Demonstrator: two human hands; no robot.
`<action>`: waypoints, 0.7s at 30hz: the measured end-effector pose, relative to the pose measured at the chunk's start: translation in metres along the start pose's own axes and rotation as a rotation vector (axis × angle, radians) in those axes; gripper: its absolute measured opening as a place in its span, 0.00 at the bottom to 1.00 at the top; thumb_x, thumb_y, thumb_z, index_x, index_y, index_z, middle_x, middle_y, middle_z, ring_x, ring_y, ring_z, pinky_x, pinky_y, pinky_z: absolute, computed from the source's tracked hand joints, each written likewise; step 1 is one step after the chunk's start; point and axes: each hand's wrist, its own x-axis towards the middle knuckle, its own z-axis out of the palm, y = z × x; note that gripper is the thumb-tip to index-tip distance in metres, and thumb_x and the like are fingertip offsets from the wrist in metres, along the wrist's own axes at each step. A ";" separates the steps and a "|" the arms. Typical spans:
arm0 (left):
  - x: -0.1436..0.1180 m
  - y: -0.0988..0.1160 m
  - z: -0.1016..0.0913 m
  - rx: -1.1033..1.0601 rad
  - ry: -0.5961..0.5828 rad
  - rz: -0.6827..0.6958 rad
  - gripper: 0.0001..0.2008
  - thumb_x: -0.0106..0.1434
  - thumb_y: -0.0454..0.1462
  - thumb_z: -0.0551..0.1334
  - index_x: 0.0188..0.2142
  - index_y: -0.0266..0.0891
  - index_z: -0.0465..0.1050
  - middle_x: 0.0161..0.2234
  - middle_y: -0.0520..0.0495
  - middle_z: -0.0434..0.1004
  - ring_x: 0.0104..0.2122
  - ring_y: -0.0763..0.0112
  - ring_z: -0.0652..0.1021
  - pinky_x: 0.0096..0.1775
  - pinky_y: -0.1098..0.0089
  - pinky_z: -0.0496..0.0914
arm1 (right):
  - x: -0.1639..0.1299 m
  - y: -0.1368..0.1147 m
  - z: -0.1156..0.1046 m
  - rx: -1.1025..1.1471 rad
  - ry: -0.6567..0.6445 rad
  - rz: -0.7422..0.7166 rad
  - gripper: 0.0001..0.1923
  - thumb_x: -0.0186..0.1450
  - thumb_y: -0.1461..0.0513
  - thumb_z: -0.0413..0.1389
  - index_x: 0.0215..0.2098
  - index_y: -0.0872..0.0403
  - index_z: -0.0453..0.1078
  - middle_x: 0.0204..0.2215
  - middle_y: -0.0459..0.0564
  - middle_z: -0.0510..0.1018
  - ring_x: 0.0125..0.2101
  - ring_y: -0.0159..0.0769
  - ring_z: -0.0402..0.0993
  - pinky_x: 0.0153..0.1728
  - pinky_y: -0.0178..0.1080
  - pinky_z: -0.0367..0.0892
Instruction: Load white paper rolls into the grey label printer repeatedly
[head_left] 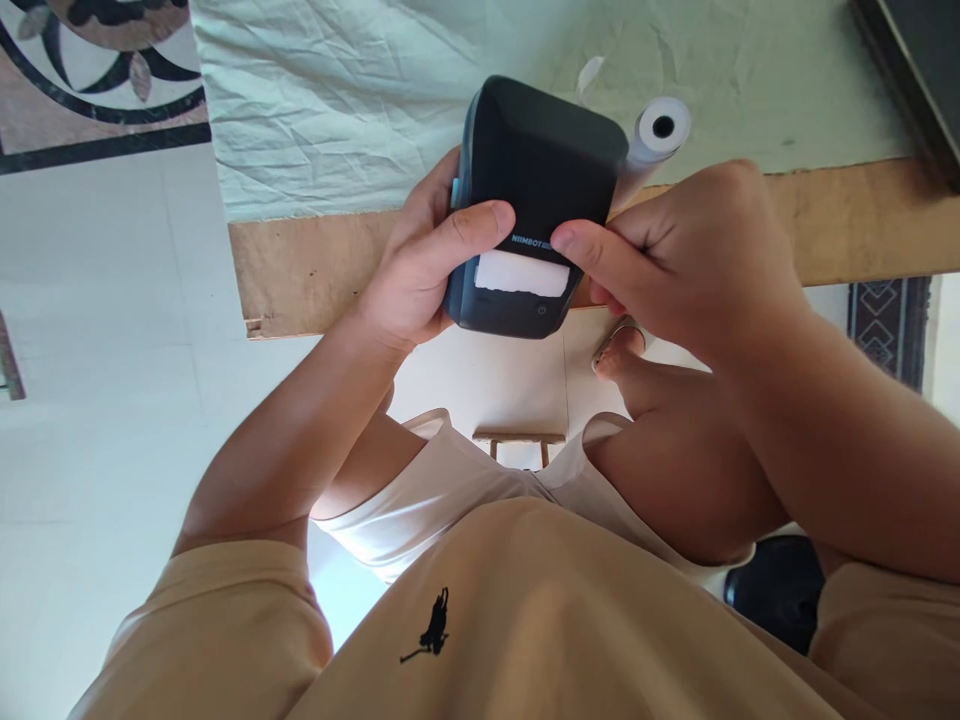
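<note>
Between my two hands is a black handheld label printer marked NIIMBOT, tilted above the table's near edge. A strip of white label paper sticks out of its slot. My left hand wraps round the printer's left side, thumb lying on the top face. My right hand grips the lower right side, with its thumb on the face near the lettering and the other fingers curled, partly hidden. Just beyond the right hand, a white paper roll with a dark core lies on the cloth.
A pale green cloth covers the wooden table, whose bare front edge shows. A small white scrap lies near the roll. At the far right is a dark flat object. Below are my legs and a small wooden stool.
</note>
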 end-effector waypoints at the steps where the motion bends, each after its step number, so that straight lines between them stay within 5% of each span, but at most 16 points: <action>1: 0.000 0.000 0.001 -0.003 0.002 0.003 0.06 0.53 0.35 0.56 0.33 0.42 0.66 0.23 0.53 0.70 0.23 0.78 0.72 0.23 0.76 0.63 | 0.001 0.000 0.000 -0.016 -0.003 0.032 0.31 0.55 0.42 0.39 0.18 0.59 0.67 0.14 0.45 0.64 0.16 0.13 0.49 0.25 0.27 0.47; 6: 0.001 0.000 0.007 -0.116 -0.045 0.060 0.10 0.58 0.40 0.50 0.39 0.47 0.66 0.35 0.51 0.73 0.41 0.72 0.73 0.35 0.74 0.68 | 0.003 0.004 0.004 0.029 0.000 0.069 0.33 0.56 0.41 0.35 0.21 0.58 0.67 0.15 0.45 0.65 0.17 0.14 0.53 0.27 0.27 0.51; 11: 0.006 0.004 0.010 -0.212 -0.135 -0.079 0.29 0.61 0.48 0.35 0.40 0.34 0.68 0.35 0.46 0.73 0.45 0.68 0.72 0.40 0.69 0.69 | 0.001 0.004 0.011 0.066 -0.008 0.043 0.32 0.57 0.43 0.35 0.21 0.59 0.67 0.15 0.45 0.65 0.17 0.13 0.54 0.24 0.26 0.50; 15: 0.007 0.004 0.002 -0.205 -0.084 -0.112 0.27 0.60 0.48 0.38 0.40 0.36 0.68 0.30 0.46 0.74 0.35 0.71 0.76 0.30 0.74 0.70 | 0.002 0.004 0.011 0.048 -0.015 0.022 0.31 0.57 0.43 0.37 0.21 0.60 0.67 0.14 0.45 0.64 0.16 0.12 0.51 0.22 0.26 0.42; 18: 0.005 0.005 -0.003 -0.148 -0.049 -0.164 0.25 0.59 0.50 0.41 0.42 0.38 0.67 0.25 0.46 0.74 0.19 0.75 0.73 0.15 0.77 0.61 | 0.004 0.003 0.009 0.030 -0.021 -0.001 0.30 0.56 0.44 0.40 0.19 0.60 0.66 0.13 0.46 0.62 0.16 0.12 0.49 0.22 0.26 0.40; 21: 0.003 0.008 -0.001 -0.101 -0.058 -0.205 0.27 0.60 0.49 0.38 0.43 0.37 0.66 0.23 0.46 0.73 0.13 0.77 0.70 0.10 0.78 0.54 | 0.004 0.001 0.008 0.029 -0.040 -0.012 0.29 0.55 0.45 0.42 0.16 0.62 0.64 0.12 0.46 0.60 0.16 0.11 0.48 0.22 0.26 0.40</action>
